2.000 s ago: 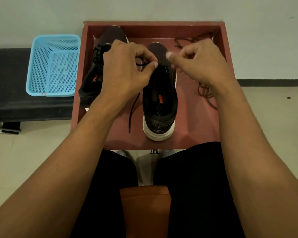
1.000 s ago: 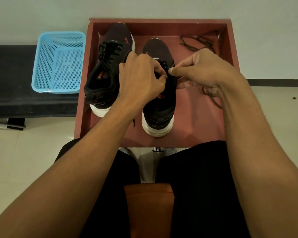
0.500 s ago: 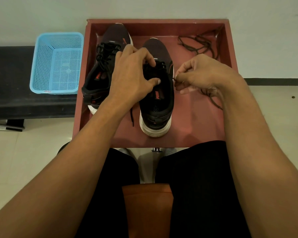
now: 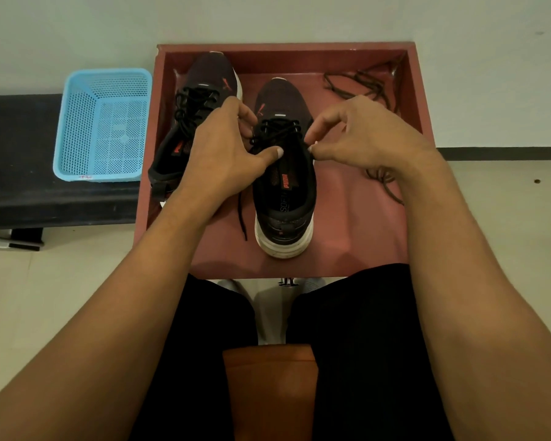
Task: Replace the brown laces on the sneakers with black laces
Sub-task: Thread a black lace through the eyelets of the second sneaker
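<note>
My left hand [image 4: 223,154] and right hand [image 4: 363,138] each pinch the black lace [image 4: 275,132] at the near sneaker [image 4: 283,186] in the red tray [image 4: 347,218]. If I pull unevenly, I risk mismatched ends.

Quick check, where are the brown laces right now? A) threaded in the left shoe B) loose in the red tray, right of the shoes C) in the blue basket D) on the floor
B: the brown laces lie loose on the red tray, at its far right corner and by the right wrist; both shoes carry black laces.
</note>
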A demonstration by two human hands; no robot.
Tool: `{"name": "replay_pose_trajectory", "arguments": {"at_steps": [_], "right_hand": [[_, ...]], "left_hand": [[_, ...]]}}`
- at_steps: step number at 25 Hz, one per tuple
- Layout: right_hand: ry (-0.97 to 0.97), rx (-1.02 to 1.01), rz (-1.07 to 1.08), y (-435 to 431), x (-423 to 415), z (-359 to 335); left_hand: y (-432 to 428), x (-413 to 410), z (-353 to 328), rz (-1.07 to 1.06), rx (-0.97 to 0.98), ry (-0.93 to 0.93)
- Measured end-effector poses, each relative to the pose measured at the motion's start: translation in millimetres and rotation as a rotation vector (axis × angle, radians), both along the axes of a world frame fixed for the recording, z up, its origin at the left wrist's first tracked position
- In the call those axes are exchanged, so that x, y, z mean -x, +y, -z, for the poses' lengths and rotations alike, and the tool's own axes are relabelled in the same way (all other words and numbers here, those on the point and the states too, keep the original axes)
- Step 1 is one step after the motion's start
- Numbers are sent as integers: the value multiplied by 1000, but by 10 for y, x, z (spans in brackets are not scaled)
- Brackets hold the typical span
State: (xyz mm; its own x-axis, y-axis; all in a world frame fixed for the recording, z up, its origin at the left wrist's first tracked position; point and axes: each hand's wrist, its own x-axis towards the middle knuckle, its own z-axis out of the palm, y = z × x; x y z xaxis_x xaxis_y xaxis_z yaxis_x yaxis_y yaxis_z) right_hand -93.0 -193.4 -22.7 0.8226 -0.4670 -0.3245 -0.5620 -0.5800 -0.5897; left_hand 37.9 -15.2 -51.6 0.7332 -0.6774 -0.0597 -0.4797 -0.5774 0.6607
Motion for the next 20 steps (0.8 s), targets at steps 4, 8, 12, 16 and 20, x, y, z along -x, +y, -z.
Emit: {"name": "replay_pose_trajectory", "arguments": {"at_steps": [4, 8, 12, 16, 20], "right_hand": [[-22, 3, -51, 5, -25, 27], [230, 53, 16, -98, 29, 113], [259, 48, 27, -98, 56, 125], [-44, -29, -13, -30, -11, 51], [-92, -24, -54, -26, -22, 92]], "left_hand": [[-8, 14, -20, -14, -12, 21], [1, 31, -41, -46, 6, 64], [-1, 41, -78, -26, -10, 77], [-3, 31, -108, -56, -21, 90], [17, -23, -55, -62, -63, 75]]}}
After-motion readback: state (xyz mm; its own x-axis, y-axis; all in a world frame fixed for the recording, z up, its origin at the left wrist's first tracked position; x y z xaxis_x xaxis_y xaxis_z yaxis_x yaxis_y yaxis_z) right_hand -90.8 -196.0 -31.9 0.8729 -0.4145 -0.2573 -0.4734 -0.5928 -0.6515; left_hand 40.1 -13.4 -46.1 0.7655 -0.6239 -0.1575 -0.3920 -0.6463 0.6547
